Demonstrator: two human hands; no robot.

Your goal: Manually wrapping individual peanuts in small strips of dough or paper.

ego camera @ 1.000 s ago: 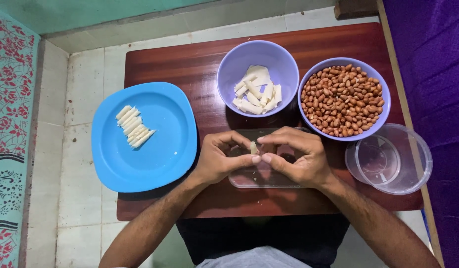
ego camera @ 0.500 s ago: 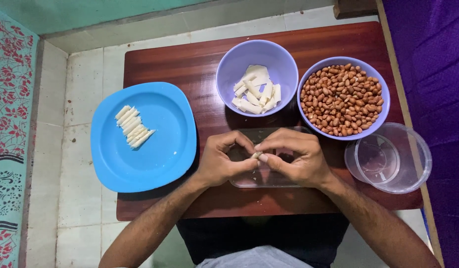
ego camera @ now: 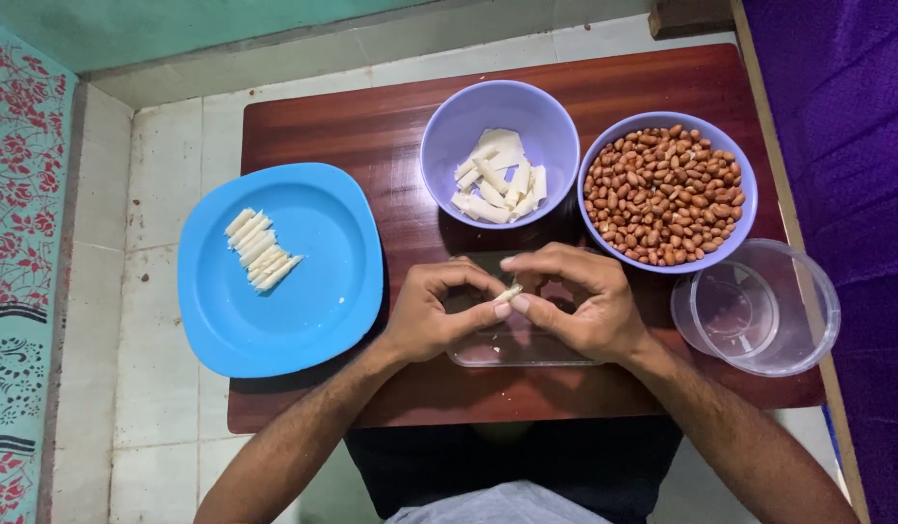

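Note:
My left hand (ego camera: 439, 315) and my right hand (ego camera: 575, 301) meet over a clear flat container (ego camera: 512, 347) on a small wooden table (ego camera: 371, 126). Together their fingertips pinch a small pale dough piece (ego camera: 508, 292). Behind my hands stands a purple bowl (ego camera: 444, 146) with white dough strips (ego camera: 498, 180). A second purple bowl (ego camera: 750, 209) to its right is full of brown peanuts (ego camera: 667, 194). On the left a blue plate (ego camera: 303, 291) carries a row of rolled pale sticks (ego camera: 260, 250).
A clear plastic tub (ego camera: 760, 309) stands at the table's right edge. A purple cloth (ego camera: 847, 126) runs along the right side. Pale floor tiles (ego camera: 138, 340) and a patterned mat (ego camera: 22, 243) lie to the left. My legs sit under the table's near edge.
My fingers have shifted slightly around the dough piece, which has turned a little between them. The bowls, plate and tub have not moved.

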